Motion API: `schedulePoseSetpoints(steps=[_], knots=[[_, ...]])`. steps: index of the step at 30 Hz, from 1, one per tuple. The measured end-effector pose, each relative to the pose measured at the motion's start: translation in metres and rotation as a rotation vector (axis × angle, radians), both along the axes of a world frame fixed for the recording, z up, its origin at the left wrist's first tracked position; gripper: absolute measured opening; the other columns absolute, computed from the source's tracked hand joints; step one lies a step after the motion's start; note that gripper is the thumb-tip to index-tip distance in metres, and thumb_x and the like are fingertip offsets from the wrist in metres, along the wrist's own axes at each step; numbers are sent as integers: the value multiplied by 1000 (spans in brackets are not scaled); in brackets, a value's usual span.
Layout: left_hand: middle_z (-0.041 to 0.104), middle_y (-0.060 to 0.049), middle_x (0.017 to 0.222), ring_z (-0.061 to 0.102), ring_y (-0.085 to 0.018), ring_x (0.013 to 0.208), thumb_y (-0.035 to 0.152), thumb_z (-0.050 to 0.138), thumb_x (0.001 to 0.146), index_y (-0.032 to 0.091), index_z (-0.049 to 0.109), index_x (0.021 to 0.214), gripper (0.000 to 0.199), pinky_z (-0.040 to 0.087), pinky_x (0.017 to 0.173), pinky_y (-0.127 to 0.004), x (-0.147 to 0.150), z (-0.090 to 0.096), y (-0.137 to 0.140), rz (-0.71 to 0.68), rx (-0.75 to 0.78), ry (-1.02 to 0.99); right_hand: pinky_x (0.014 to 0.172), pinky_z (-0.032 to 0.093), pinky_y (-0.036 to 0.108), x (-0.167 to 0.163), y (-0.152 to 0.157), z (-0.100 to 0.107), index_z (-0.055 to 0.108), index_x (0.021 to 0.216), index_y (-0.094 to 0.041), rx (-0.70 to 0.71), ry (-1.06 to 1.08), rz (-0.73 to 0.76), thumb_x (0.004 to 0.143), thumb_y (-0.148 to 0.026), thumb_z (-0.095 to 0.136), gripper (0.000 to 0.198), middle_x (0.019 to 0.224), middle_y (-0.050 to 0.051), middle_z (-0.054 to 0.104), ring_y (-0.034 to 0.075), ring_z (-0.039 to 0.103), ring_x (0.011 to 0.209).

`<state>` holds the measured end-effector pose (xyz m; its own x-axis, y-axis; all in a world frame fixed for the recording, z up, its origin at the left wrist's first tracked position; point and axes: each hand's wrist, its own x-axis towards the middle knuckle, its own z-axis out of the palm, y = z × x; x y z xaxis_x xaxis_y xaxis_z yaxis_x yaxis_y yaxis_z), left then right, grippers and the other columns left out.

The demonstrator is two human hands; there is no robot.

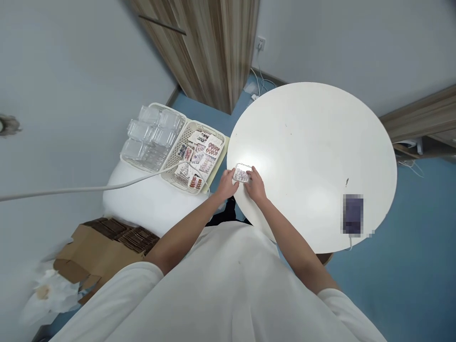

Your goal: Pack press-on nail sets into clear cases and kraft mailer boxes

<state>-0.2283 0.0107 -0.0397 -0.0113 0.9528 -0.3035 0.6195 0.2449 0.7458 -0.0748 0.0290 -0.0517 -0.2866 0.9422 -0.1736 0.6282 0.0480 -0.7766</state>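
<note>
A small clear plastic box (242, 173) is held at the near left edge of the round white table (313, 156). Inside it shows a card with what look like press-on nails. My left hand (227, 185) grips the box's left side, fingers closed along its edge. On the other side my right hand (255, 184) pinches the right edge. To the left, a white basket (179, 142) holds several cards of press-on nails (213, 148) in red, pink and dark colours. Beside it another basket (183, 121) carries several clear plastic boxes (164, 136).
Both baskets rest on a white surface (142, 199) left of the table. A white cable (107, 187) crosses over them. A cardboard carton (96, 254) with folded brown card stands lower left. A blurred dark device (353, 214) lies at the table's right. Wooden cabinet doors (210, 42) rise behind.
</note>
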Motion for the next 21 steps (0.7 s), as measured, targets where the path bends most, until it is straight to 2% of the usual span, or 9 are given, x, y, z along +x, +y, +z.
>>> schedulePoseSetpoints(steps=[5,7,10,13,21], knots=[[43,-11,110,48,-22,102,22,53,75,16,37,130,57,41,90,-37,-9,-4,3,40,-45,-22,99,37,43,-12,-2,4,44,121,-20,-20,-3,-33,73,-15,52,48,144,11,24,25,29,131],[42,-11,113,49,-22,101,23,54,76,17,35,130,58,42,87,-36,-10,-2,0,80,-83,-51,96,41,43,-13,-8,10,42,122,-20,-36,7,-93,73,-19,55,51,142,12,23,25,36,125],[42,-11,114,52,-18,92,25,54,77,20,35,130,56,47,80,-33,-9,-1,-3,136,-154,-138,84,48,41,-17,-16,15,41,122,-22,-115,40,-220,73,-23,56,51,128,13,37,21,54,98],[41,-10,115,53,-15,90,22,54,76,20,38,126,53,49,77,-30,-8,-1,1,173,-169,-222,78,50,39,-24,-15,15,44,119,-21,-169,78,-288,74,-24,55,46,114,10,45,15,54,79],[38,-10,118,52,-15,95,16,53,76,21,39,126,52,49,83,-31,-12,-1,32,229,-106,-308,78,50,36,-39,16,8,44,120,-22,-122,104,-310,74,-20,53,47,117,10,43,15,51,82]])
